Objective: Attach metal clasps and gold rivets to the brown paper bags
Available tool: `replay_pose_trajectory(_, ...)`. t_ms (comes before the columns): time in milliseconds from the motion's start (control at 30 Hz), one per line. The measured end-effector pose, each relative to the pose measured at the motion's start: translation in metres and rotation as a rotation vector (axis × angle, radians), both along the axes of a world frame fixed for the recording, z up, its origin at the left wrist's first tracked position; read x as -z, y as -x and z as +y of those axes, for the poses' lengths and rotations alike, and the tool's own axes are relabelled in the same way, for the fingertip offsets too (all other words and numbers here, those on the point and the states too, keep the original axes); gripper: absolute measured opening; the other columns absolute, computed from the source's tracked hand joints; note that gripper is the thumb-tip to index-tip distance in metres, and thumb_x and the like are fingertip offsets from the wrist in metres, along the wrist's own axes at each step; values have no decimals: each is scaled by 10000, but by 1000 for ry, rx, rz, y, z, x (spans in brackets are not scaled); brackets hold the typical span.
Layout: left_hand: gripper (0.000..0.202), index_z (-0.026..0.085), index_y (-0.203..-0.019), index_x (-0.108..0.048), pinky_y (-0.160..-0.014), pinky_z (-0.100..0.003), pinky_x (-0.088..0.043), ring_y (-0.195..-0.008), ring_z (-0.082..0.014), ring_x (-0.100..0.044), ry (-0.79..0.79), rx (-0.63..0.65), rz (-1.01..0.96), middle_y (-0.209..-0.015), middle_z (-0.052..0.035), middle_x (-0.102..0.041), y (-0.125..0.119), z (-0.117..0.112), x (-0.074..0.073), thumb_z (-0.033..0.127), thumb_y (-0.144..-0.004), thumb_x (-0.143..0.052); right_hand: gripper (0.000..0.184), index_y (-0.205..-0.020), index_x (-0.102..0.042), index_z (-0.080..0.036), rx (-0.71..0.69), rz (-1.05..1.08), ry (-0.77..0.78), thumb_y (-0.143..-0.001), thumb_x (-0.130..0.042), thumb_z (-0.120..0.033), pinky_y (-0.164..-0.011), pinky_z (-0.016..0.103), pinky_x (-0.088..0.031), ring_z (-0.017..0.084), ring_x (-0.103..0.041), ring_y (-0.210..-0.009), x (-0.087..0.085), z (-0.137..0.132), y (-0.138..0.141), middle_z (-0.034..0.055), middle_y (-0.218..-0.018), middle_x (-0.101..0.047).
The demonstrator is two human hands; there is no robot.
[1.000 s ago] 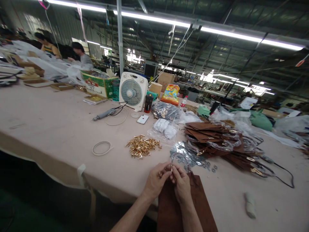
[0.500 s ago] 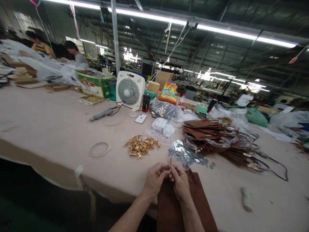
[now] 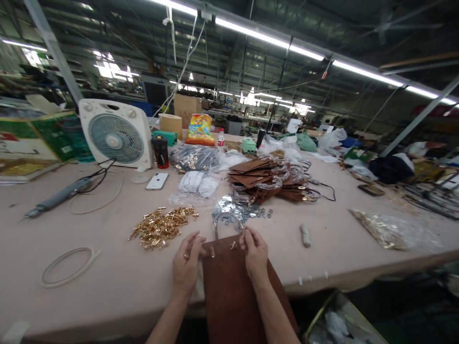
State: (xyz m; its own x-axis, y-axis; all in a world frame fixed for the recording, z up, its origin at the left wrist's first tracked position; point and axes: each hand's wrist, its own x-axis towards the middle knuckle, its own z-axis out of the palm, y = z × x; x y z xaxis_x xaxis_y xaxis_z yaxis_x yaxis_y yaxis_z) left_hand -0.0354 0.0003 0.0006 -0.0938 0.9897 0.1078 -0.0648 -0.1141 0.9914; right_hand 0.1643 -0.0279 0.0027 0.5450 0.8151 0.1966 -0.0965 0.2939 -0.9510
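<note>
A brown leather bag panel (image 3: 229, 291) hangs over the table's front edge, its top lying on the tabletop. Two small gold metal fittings (image 3: 234, 245) sit near its top edge, and a plastic-wrapped handle (image 3: 216, 224) loops up from there. My left hand (image 3: 184, 267) is closed at the panel's top left corner, thumb and forefinger against the edge; a ring shows on one finger. With bent fingers, my right hand (image 3: 255, 253) pinches the top right corner beside the handle's end. Left of the handle lies a pile of gold fittings (image 3: 161, 227); behind it are scattered silver metal plates (image 3: 229, 208).
Stacked brown bag pieces (image 3: 261, 177) lie beyond the plates. A fan (image 3: 116, 136), a phone (image 3: 157, 181), a corded grey tool (image 3: 59, 198) and a coiled tube (image 3: 68, 267) are at left. To the right are a small grey roll (image 3: 305, 236) and a plastic bag of fittings (image 3: 383, 229).
The view has swung to the right. My hands, together over a small fitting before, have moved apart to the panel's two top corners. Two gold fittings now show on the panel.
</note>
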Motion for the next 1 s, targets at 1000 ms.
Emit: replay_pose_trajectory(1000, 56, 229, -793, -762, -926, -381, -477, -1090, -306, -657, -713, 813, 1377, -1032, -104, -787, -137, 75, -57, 197, -825, -795, 534, -1130, -756, -157, 13, -502, 291, -899, -644, -625, -768, 337, -558, 252, -697, -828, 16, -43, -75, 94, -944, -759)
